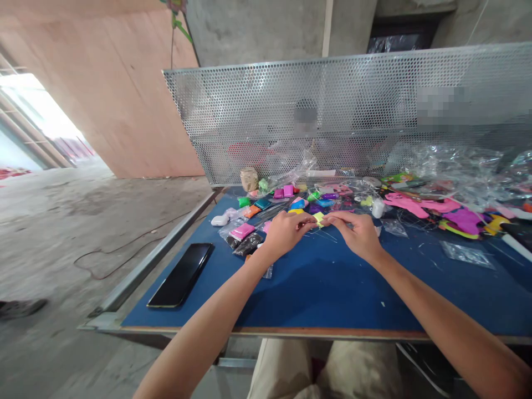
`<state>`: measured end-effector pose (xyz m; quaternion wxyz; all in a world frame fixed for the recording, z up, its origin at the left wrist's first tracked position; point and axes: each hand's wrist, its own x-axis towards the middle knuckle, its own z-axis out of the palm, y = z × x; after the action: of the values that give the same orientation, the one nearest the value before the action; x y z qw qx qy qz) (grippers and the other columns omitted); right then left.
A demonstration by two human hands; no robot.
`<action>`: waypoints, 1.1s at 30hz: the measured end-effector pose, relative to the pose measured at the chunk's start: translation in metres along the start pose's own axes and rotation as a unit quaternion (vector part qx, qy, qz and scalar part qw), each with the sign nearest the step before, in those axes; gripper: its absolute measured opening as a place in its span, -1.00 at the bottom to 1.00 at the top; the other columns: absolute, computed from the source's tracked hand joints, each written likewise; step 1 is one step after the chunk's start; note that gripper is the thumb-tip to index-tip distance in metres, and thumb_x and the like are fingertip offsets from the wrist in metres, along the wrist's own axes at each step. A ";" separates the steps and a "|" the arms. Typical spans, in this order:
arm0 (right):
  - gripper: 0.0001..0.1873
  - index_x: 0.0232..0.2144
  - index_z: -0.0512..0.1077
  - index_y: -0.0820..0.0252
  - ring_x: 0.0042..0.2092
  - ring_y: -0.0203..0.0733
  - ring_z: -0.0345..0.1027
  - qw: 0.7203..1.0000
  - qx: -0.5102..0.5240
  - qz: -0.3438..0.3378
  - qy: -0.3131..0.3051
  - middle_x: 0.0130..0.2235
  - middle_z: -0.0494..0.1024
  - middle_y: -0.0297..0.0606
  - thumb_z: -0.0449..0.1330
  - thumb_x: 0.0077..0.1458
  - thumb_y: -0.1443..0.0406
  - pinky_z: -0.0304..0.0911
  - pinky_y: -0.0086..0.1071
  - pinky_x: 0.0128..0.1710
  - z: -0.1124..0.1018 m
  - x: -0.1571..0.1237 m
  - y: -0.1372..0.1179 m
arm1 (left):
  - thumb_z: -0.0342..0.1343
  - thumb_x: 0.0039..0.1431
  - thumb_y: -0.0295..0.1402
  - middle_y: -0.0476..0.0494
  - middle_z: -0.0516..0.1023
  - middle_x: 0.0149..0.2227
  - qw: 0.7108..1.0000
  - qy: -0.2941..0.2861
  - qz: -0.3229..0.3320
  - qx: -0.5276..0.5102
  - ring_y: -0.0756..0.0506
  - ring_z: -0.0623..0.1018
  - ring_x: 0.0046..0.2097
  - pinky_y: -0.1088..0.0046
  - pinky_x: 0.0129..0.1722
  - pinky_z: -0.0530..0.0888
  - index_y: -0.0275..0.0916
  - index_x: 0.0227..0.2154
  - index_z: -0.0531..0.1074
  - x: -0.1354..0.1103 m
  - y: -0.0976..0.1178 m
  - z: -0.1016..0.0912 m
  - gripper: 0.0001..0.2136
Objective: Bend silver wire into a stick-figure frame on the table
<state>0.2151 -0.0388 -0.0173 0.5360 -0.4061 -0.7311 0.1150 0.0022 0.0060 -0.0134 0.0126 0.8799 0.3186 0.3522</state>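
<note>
One desk [299,305]: Big, flat and blue. It has lots of small things on it, mostly at the back and on the right.
Mesh [257,94]: A metal sheet full of little holes. It stands along the back of the desk.
Bags [453,166]: Thin, shiny and see-through, in a heap at the back right, in front of the mesh.
Pink shape [407,204]: Flat, to the right of the hands, next to a purple shape [465,220].
Phone [180,275]: Lying flat near the left edge of the desk. Its face is dark.
Left hand [286,230]: Fingers curled in, thumb close to the first finger. It looks to pinch the left side of the yellow bit.
Right hand [357,230]: Thumb and first finger nearly meet. They seem to pinch the right side of the same bit.
Packs [242,231]: Small, in pink, black, green, blue and orange. Many lie to the left of the hands or behind them.
Tub [378,208]: Little and white, just past the right hand.
Yellow bit [319,218]: Between the two hands, at their fingertips. The step now seems to be finger work on it. I can't tell if it is being pulled, pressed or just held.
Yellow bit's edges: The next move likely calls for a light, steady pinch on both sides, so it does not slip.
</note>
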 end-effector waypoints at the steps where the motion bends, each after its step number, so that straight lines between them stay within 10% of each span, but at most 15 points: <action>1: -0.79 -0.25 0.60 0.07 -0.22 -0.11 0.59 1.000 0.006 0.003 0.004 -0.28 0.68 -0.31 0.15 0.25 0.22 0.46 -0.30 -0.14 0.001 0.000 0.000 | 0.02 0.34 -0.18 0.01 0.66 -0.26 1.000 0.001 0.004 0.000 -0.02 0.57 -0.35 0.43 -0.18 0.35 -0.11 -0.22 0.56 0.000 0.001 0.000 -0.77; 33: -0.78 -0.18 0.55 0.04 -0.23 -0.09 0.57 0.999 0.014 0.002 -0.048 -0.26 0.66 -0.29 0.17 0.23 0.13 0.47 -0.29 -0.23 0.012 0.002 0.007 | 0.06 0.31 -0.21 -0.04 0.64 -0.34 1.000 0.015 -0.011 -0.013 -0.03 0.58 -0.34 0.46 -0.27 0.44 -0.14 -0.12 0.51 -0.005 0.007 -0.002 -0.79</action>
<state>0.2077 -0.0297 -0.0246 0.5058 -0.3946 -0.7532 0.1455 0.0024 -0.0030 -0.0135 0.0229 0.8707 0.3240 0.3693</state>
